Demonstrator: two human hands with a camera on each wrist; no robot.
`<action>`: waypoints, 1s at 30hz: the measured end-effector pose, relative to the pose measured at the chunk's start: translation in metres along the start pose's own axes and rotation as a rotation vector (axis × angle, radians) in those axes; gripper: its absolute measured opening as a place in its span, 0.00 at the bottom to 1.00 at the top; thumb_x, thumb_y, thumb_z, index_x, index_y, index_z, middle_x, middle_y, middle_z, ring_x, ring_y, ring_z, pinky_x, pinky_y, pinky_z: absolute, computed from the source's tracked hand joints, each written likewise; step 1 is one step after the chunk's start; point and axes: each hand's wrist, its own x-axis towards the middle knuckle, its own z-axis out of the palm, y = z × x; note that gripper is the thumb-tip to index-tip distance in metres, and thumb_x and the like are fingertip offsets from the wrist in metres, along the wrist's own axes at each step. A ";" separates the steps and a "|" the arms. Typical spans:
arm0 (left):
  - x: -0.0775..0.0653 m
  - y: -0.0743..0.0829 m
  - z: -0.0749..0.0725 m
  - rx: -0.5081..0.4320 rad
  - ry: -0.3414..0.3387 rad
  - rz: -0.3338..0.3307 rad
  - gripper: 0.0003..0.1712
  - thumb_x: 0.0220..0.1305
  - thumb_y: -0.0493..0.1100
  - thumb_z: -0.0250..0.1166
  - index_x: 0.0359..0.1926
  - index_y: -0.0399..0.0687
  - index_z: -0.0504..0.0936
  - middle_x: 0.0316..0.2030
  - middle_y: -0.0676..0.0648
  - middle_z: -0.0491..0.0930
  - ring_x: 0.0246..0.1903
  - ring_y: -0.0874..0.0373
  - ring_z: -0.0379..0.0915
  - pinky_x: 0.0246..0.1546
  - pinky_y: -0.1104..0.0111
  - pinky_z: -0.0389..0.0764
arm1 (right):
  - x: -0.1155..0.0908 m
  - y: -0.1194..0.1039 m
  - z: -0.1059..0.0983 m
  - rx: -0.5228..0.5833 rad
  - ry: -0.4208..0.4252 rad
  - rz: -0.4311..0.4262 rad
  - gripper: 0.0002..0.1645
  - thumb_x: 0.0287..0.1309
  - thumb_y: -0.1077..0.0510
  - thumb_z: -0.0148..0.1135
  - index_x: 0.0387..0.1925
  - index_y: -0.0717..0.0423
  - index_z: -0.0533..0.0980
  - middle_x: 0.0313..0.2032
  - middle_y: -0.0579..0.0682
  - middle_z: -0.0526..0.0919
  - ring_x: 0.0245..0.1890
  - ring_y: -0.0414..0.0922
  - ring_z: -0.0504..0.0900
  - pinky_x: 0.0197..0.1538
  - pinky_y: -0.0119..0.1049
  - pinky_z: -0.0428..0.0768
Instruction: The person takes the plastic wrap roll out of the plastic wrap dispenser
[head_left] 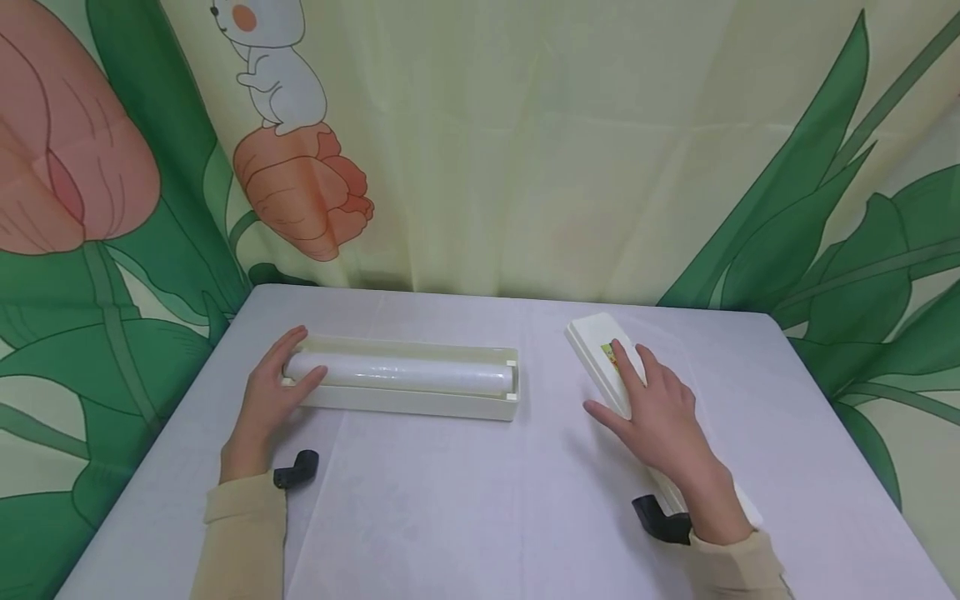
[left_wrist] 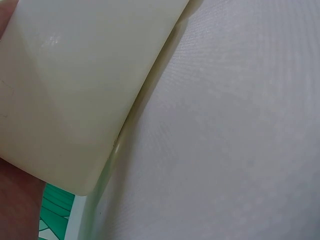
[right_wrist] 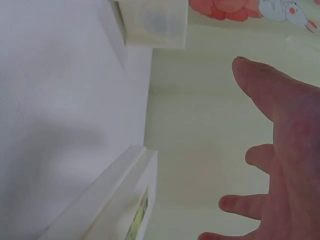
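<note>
A white open box [head_left: 420,405] with a roll of clear plastic wrap [head_left: 405,372] inside lies on the left half of the table. My left hand [head_left: 266,400] holds its left end, thumb over the front edge and fingers at the far side. In the left wrist view the box's smooth wall [left_wrist: 85,90] fills the upper left, partly between finger and palm. To the right, a long white lid [head_left: 596,331] with a small coloured label lies slanted. Over it hovers my right hand [head_left: 663,421], fingers spread; the right wrist view shows a gap between hand and lid.
A white cloth covers the table [head_left: 450,508]. Behind it hangs a curtain [head_left: 525,167] printed with plants and a rabbit. Black wrist camera mounts [head_left: 296,470] jut from both sleeves.
</note>
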 end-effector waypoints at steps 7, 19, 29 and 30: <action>0.001 -0.001 0.001 0.000 0.003 -0.003 0.42 0.63 0.45 0.71 0.73 0.39 0.65 0.74 0.37 0.60 0.74 0.37 0.51 0.70 0.37 0.53 | 0.011 -0.009 0.006 0.016 -0.033 -0.027 0.53 0.65 0.39 0.63 0.80 0.52 0.49 0.73 0.69 0.52 0.68 0.74 0.54 0.63 0.73 0.52; 0.000 0.000 0.001 0.016 -0.003 -0.022 0.42 0.64 0.47 0.70 0.75 0.40 0.64 0.75 0.37 0.58 0.74 0.37 0.49 0.70 0.36 0.52 | 0.037 -0.033 0.018 -0.044 -0.011 -0.154 0.51 0.63 0.41 0.66 0.79 0.51 0.54 0.74 0.62 0.57 0.67 0.69 0.60 0.63 0.72 0.59; 0.001 -0.001 0.002 0.015 0.004 -0.006 0.42 0.63 0.46 0.71 0.74 0.39 0.65 0.74 0.36 0.60 0.73 0.36 0.51 0.70 0.37 0.53 | 0.052 -0.055 0.026 -0.029 -0.066 -0.226 0.48 0.64 0.41 0.65 0.79 0.48 0.56 0.73 0.59 0.61 0.69 0.68 0.58 0.65 0.70 0.58; 0.001 -0.001 0.002 0.014 0.006 -0.004 0.42 0.63 0.45 0.71 0.74 0.39 0.65 0.74 0.36 0.60 0.73 0.36 0.51 0.70 0.37 0.53 | 0.053 -0.056 0.027 -0.030 -0.067 -0.236 0.48 0.65 0.41 0.65 0.79 0.47 0.56 0.73 0.59 0.62 0.69 0.68 0.58 0.65 0.69 0.59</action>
